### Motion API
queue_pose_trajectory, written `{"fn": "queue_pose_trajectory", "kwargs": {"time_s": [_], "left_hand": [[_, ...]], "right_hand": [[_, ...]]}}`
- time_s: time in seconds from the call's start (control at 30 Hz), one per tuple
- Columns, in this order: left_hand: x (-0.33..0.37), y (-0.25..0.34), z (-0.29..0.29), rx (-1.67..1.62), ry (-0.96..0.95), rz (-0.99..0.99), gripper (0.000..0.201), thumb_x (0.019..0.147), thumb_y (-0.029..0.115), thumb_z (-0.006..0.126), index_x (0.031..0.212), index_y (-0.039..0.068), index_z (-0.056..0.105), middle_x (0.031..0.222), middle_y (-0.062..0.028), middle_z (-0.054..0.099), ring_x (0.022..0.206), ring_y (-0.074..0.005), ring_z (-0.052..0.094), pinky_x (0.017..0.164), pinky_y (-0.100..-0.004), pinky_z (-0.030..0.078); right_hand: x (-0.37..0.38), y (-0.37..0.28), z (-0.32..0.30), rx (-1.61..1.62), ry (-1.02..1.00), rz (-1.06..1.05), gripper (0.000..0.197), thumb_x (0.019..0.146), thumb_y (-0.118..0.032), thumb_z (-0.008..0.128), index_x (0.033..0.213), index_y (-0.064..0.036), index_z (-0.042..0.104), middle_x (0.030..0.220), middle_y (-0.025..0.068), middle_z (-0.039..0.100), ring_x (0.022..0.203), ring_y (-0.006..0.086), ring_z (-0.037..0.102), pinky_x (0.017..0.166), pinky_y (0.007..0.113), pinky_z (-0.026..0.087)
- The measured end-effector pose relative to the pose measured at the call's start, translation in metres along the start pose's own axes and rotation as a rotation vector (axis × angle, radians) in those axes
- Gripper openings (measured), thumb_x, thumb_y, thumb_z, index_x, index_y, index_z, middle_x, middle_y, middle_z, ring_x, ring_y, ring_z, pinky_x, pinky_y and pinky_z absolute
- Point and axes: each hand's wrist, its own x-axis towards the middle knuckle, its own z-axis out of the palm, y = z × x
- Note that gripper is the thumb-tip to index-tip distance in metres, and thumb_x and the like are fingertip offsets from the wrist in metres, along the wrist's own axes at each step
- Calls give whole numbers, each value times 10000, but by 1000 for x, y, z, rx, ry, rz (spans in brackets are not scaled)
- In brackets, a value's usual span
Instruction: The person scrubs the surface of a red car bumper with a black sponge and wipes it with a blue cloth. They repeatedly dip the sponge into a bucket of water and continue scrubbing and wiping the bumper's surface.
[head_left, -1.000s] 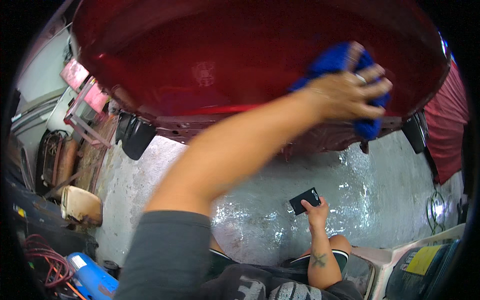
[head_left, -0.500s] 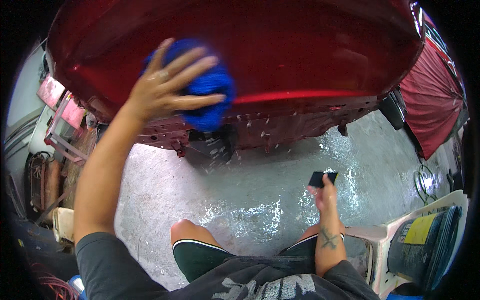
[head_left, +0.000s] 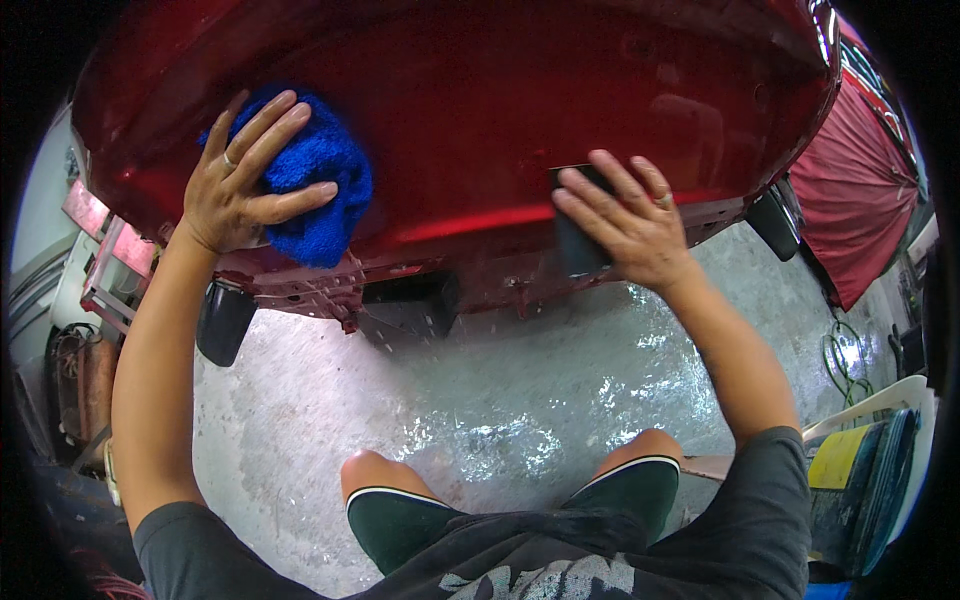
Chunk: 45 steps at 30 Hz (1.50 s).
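A glossy red car body panel (head_left: 450, 120) spans the upper part of the view, wet along its lower edge. My left hand (head_left: 228, 198) presses a bunched blue microfiber cloth (head_left: 325, 190) against the panel's left side, fingers spread over it. Further right, my right hand (head_left: 640, 225) lies with fingers extended on a dark sheet of sandpaper (head_left: 578, 245), holding it against the panel near its lower edge. Part of the sheet is hidden under the fingers. Drops of water fall below the panel.
Wet grey concrete floor (head_left: 480, 400) lies beneath. A dark red umbrella-like cover (head_left: 855, 200) hangs at the right, above a green hose (head_left: 845, 365). A dark bucket with a yellow label (head_left: 840, 460) stands at lower right. A rusty cylinder (head_left: 97, 385) is at the left.
My left hand and the cloth have moved left along the panel. My right hand has risen from low over the floor, bringing the sandpaper against the panel.
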Motion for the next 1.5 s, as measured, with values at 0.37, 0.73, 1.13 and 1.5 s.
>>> {"fn": "queue_pose_trajectory", "kwargs": {"time_s": [0.37, 0.73, 1.13, 1.5], "left_hand": [[2, 2, 7, 50, 59, -6, 642, 823, 479, 782, 1436, 558, 608, 1672, -96, 522, 1527, -340, 541, 1301, -598, 345], [-7, 4, 2, -4, 55, -46, 807, 785, 429, 808, 1524, 605, 535, 1713, -92, 468, 1539, -309, 521, 1283, -600, 368], [-5, -43, -14, 155, 113, 25, 850, 700, 361, 891, 1482, 499, 587, 1704, -118, 473, 1486, -355, 577, 1191, -477, 487], [-10, -37, -14, 136, 128, -24, 767, 770, 389, 853, 1482, 495, 589, 1684, -117, 502, 1474, -336, 589, 1174, -474, 493]], "right_hand": [[66, -62, 15, 52, 62, -8, 616, 1014, -241, 505, 1627, -236, 571, 1756, -28, 461, 1687, 235, 289, 1387, 557, 51], [65, -43, -2, 9, -43, -19, 648, 993, -219, 546, 1640, -239, 557, 1778, -43, 424, 1709, 247, 227, 1387, 556, 11], [71, 18, -28, -66, -65, 104, 711, 981, -219, 601, 1682, -285, 497, 1776, -52, 425, 1707, 255, 233, 1389, 532, 87], [100, 25, -38, -114, -59, 121, 744, 968, -181, 532, 1700, -297, 474, 1763, -65, 452, 1684, 247, 291, 1378, 501, 92]]}}
